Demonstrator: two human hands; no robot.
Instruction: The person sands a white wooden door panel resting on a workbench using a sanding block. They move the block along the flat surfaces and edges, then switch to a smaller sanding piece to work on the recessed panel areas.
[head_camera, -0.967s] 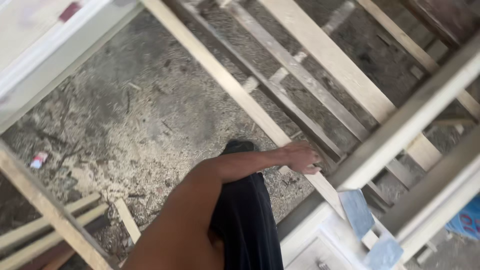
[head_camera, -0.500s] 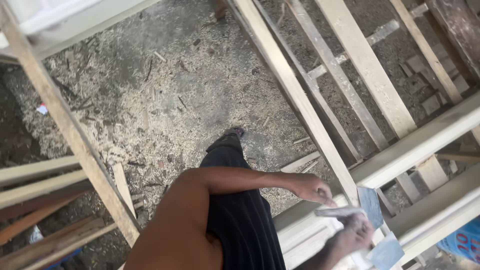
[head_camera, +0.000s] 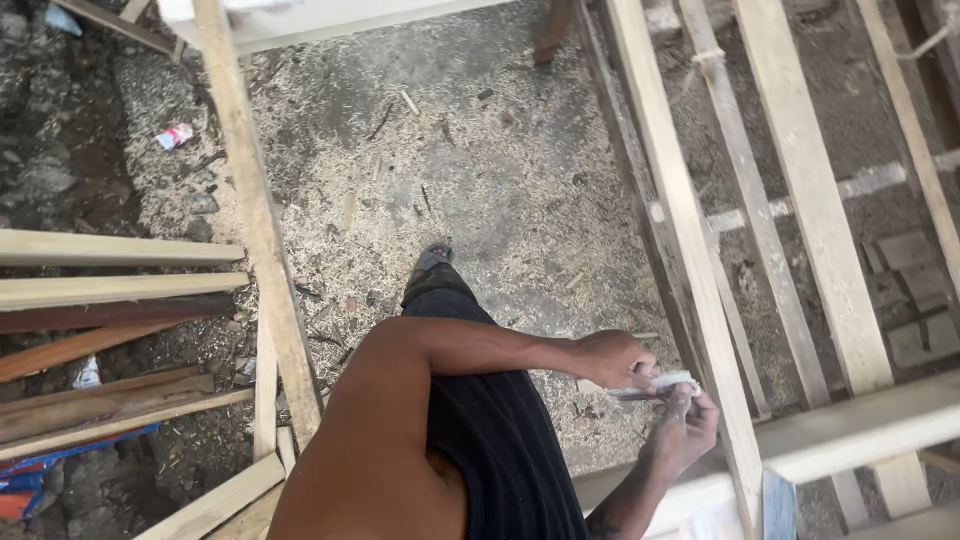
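Observation:
My left hand (head_camera: 615, 360) reaches across my body and pinches one end of a small whitish-grey sheet (head_camera: 668, 383), perhaps sandpaper. My right hand (head_camera: 685, 430) comes up from below and grips the same sheet from underneath. Both hands hover just left of a long pale wooden rail (head_camera: 690, 250) of an unpainted frame. A pale cross rail (head_camera: 860, 425) joins it at the lower right. A blue-grey sheet (head_camera: 778, 505) lies on the frame at the bottom edge.
The concrete floor (head_camera: 470, 170) is strewn with sawdust and chips. My sandalled foot (head_camera: 430, 262) stands on it. Stacked planks (head_camera: 100, 300) lie at the left, and a slanted batten (head_camera: 255, 220) crosses beside them. More frame slats (head_camera: 810, 200) run at the right.
My left hand left the long rail and moved down to the sheet. My right hand rose into view with it. The view swung, so the frame now runs more upright.

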